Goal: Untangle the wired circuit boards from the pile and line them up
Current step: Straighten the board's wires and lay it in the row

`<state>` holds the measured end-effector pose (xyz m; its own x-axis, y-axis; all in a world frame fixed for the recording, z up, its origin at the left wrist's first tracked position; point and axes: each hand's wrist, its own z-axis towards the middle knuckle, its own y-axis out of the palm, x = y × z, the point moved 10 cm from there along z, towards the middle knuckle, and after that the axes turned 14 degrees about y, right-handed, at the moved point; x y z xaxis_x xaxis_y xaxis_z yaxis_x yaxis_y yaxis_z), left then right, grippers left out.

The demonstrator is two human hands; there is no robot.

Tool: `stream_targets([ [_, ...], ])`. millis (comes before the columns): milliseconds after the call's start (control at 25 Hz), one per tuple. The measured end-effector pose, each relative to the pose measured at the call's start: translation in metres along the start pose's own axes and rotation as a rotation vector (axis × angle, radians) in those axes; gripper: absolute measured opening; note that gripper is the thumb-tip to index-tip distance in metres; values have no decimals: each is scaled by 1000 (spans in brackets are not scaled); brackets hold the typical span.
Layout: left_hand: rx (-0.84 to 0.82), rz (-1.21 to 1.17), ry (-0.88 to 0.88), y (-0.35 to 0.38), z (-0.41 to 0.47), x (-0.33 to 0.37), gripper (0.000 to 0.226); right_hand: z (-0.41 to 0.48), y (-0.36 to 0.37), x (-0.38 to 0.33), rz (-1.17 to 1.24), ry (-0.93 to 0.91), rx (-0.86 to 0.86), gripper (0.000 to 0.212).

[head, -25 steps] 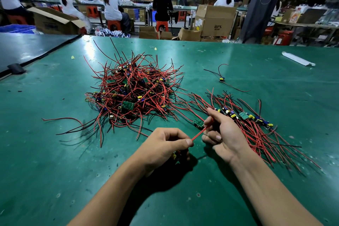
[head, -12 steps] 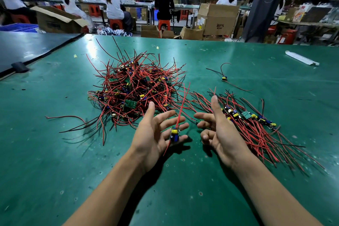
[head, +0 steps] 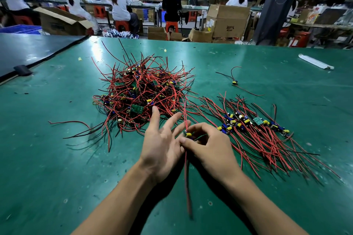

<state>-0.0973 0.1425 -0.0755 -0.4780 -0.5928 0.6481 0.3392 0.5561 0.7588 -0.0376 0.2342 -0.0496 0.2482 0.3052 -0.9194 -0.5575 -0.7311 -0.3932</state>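
A wide green desk [head: 57, 158] fills the head view, and a darker surface [head: 28, 51] butts against its far left edge. Beyond the desk stand cardboard boxes [head: 228, 22], with people seated at other benches behind them.

The pile [head: 141, 93] of wired circuit boards lies left of centre on the desk, a dense knot of red and black leads with small green boards and yellow and blue parts showing through it (loose wire ends stick out on every side). To its right, just beside it, lies the row of sorted boards [head: 254, 126]. Their bodies run in a slanting line and their leads fan out toward the near right.

The left hand [head: 162, 147] hovers in front of the pile, palm turned inward, fingers straight and spread, gripping nothing. Whether its fingertips touch the wire beside them I cannot tell. The right hand [head: 210, 145] sits close against it, between the pile and the row, its thumb and curled fingers pinching a single board [head: 187, 134] with a yellow part on top. That board's red leads [head: 188, 187] run up toward the pile and down toward the near edge between the two forearms.

A white tube [head: 316, 61] lies far right. One stray board [head: 234, 82] rests alone behind the row, well apart from the pile. A small black clip [head: 23, 69] sits at the seam on the left.
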Motion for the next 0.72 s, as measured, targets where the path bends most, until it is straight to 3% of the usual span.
stream_targets([
  [120,20,187,26,-4,1,0,74,7,-20,0,-76,-41,144,19],
  [200,69,346,56,-10,0,1,57,12,-44,0,-106,-65,276,18],
  [400,240,369,126,-31,0,13,17,16,-79,4,-361,-32,457,31],
  [600,291,407,171,-37,-2,29,17,-2,-25,-24,-482,-300,232,18],
  [720,310,326,232,-38,1,44,24,-4,-1,-16,-590,-304,108,24],
])
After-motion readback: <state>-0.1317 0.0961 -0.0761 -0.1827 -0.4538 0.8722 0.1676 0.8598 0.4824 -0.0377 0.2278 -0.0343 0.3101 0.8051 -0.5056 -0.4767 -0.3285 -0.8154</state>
